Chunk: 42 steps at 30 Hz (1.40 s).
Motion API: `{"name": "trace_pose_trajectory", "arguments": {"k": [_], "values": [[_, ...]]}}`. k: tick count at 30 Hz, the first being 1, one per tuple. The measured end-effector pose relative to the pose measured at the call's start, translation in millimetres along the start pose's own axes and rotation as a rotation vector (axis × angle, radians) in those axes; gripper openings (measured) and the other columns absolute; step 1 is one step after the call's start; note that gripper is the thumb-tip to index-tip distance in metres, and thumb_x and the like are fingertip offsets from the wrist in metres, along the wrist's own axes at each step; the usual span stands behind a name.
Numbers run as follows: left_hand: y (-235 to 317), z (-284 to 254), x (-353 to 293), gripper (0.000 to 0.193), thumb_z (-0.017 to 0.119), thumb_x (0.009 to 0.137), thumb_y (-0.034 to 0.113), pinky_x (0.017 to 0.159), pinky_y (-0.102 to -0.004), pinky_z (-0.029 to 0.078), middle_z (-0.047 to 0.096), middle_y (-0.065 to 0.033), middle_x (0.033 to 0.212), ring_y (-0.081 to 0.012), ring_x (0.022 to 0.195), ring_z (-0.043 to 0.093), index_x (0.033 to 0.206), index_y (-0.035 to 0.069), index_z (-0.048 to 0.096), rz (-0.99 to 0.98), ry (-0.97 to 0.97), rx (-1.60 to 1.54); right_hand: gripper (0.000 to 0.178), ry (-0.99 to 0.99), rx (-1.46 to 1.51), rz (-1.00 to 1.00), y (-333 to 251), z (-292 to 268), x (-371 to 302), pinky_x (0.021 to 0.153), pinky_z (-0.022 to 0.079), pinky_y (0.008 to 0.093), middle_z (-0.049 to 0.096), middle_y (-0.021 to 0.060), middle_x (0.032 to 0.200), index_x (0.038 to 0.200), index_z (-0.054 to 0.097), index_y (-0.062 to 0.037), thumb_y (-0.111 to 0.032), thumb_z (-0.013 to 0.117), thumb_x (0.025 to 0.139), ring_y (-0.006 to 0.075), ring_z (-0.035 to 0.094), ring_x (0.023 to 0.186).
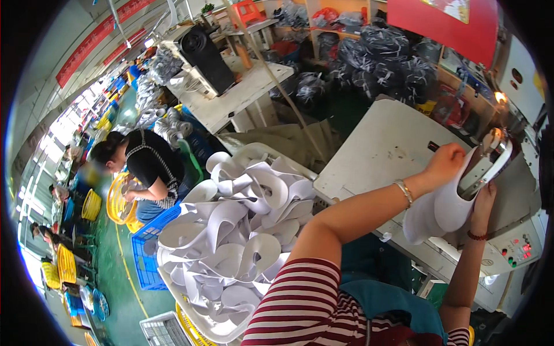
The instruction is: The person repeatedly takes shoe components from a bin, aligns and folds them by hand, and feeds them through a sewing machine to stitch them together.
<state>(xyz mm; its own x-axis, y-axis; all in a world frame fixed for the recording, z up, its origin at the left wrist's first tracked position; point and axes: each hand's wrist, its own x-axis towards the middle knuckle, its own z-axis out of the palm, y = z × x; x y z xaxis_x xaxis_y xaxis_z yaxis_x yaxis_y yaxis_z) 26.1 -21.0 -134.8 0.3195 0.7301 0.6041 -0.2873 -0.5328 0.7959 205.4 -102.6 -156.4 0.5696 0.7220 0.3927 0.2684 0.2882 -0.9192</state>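
Note:
A white curved sheet piece (453, 202) hangs round the narrow arm of a machine (482, 170) at the right. My left hand (445, 165), with a bracelet at its wrist, is closed at the piece's upper left edge; its fingertips are partly hidden. On the other side, close below the machine's metal arm, my right hand (483, 205) grips the piece's right edge, its fingers partly out of sight behind it. To the left of my left arm stands a white tub (167, 262) heaped with similar white curved pieces (228, 219).
The machine's pale table (375, 153) lies under my left forearm, and a control panel (513, 251) with lit buttons is below right. A blue crate (153, 262) stands beside the tub. Farther left, a person (153, 164) bends over a yellow basket (118, 199). Black bags (384, 57) fill the back.

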Motion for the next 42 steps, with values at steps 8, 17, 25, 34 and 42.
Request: {"name": "trace_pose_trajectory", "arguments": {"k": [8, 17, 25, 34, 42], "values": [[29.9, 1.6, -23.0, 0.013, 0.046, 0.085, 0.015, 0.062, -0.0457, 0.046, 0.061, -0.0191, 0.075, -0.0369, 0.071, 0.059, 0.088, 0.005, 0.054, -0.163, 0.039, 0.449, 0.023, -0.035, -0.415, -0.261, 64.3, -30.2, 9.2, 0.083, 0.042, 0.0326, 0.058, 0.0143, 0.097, 0.104, 0.052, 0.0081, -0.008, 0.046, 0.089, 0.0204, 0.055, 0.091], [53.3, -68.0, -117.2, 0.030, 0.059, 0.075, 0.019, 0.062, -0.0388, 0.049, 0.063, -0.0135, 0.082, -0.0311, 0.072, 0.062, 0.103, 0.010, 0.058, -0.185, -0.168, 0.708, 0.022, -0.064, -0.662, -0.275, -9.2, -4.5, -80.2, 0.062, 0.043, 0.0306, 0.061, 0.0121, 0.082, 0.107, 0.053, 0.0039, -0.008, 0.044, 0.091, 0.0176, 0.053, 0.067], [75.6, -221.0, -260.6, 0.036, 0.065, 0.070, 0.018, 0.077, -0.0395, 0.046, 0.059, -0.0146, 0.097, -0.0313, 0.091, 0.057, 0.103, 0.007, 0.059, -0.381, 0.235, 1.441, 0.021, -0.232, -0.551, -0.369, -17.9, -26.8, -158.9, 0.052, 0.035, 0.0267, 0.053, 0.0049, 0.064, 0.103, 0.056, -0.0011, -0.002, 0.053, 0.082, 0.0125, 0.044, 0.052], [3.2, -308.0, -286.3, 0.058, 0.064, 0.072, 0.034, 0.082, -0.0425, 0.044, 0.059, -0.0166, 0.101, -0.0356, 0.094, 0.056, 0.119, 0.004, 0.047, -0.877, 0.820, 1.164, 0.017, -0.649, -0.436, -0.633, -51.5, 25.0, -183.3, 0.049, 0.035, 0.0323, 0.053, 0.0026, 0.059, 0.087, 0.058, -0.0065, 0.002, 0.058, 0.072, 0.0202, 0.047, 0.047], [8.6, -371.0, -261.5, 0.032, 0.060, 0.072, 0.033, 0.075, -0.0414, 0.050, 0.065, -0.0135, 0.098, -0.0316, 0.090, 0.062, 0.097, 0.013, 0.066, -1.194, 0.674, 1.367, 0.018, -0.668, -0.449, -0.679, -45.1, 26.7, -189.8, 0.046, 0.034, 0.0337, 0.052, 0.0042, 0.058, 0.087, 0.058, -0.0064, 0.002, 0.058, 0.072, 0.0224, 0.046, 0.045]]}}
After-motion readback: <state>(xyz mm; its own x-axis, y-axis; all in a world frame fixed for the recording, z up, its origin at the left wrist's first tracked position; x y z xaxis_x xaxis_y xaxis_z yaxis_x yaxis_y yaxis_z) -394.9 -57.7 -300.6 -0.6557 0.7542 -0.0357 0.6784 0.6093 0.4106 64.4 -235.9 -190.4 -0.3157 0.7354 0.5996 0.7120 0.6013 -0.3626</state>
